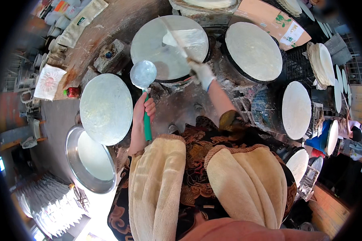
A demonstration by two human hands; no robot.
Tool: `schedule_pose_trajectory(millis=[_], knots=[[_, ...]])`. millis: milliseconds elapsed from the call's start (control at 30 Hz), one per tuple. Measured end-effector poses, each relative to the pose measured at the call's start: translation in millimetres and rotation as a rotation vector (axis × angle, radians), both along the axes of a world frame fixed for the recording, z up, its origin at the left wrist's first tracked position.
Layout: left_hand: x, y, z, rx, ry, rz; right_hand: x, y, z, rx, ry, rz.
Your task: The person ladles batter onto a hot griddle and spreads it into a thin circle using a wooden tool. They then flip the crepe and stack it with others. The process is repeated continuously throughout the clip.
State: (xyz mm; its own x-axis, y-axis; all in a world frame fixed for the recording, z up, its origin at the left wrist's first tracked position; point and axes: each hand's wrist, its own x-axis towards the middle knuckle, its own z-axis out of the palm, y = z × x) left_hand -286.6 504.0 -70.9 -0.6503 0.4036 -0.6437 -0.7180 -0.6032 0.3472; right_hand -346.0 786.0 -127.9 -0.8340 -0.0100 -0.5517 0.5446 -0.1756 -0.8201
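My left hand [144, 108] is wrapped round the green handle of a ladle [143, 74]. The ladle's bowl, coated in white, is at the near left edge of a round, flat griddle [151, 48]. My right hand [204, 75], in a white glove, grips a long thin stick [174, 34], blurred by motion, that reaches across this griddle. Under and beside the stick lies a bright white patch [191, 38], perhaps wet batter. To my left, a metal basin [71, 156] holds white liquid [93, 156], partly behind another pale round plate [105, 109].
More round pale-topped griddles stand to the right, one at the back [253, 51] and one nearer [297, 110]. A stack of thin white rounds [323, 64] is at far right. Behind lies a cardboard sheet [265, 20]. A white cloth [49, 82] and red container [72, 92] are at left.
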Motion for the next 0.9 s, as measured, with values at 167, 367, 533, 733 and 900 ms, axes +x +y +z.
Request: schedule_pose_trajectory(millis=[167, 367, 533, 733, 900], knots=[[-21.9, 1.8, -11.0, -0.147, 0.070, -0.050, -27.8, 48.0, -20.6, 0.313, 0.255, -0.212], [-85.8, 7.0, -60.3, -0.245, 0.093, 0.044, -3.7, 36.1, -19.9, 0.422, 0.273, 0.300], [-127.0, 27.0, -76.2, -0.378, 0.171, 0.050, 53.2, 22.7, 17.3, 0.195, 0.040, -0.121], [-140.5, 71.7, -89.0, -0.728, 0.447, 0.081, 50.3, -71.0, -13.2, 0.171, -0.053, -0.138], [-141.5, 96.4, -89.2, -0.887, 0.452, 0.157, 10.2, -30.0, -10.3, 0.108, 0.002, -0.172]])
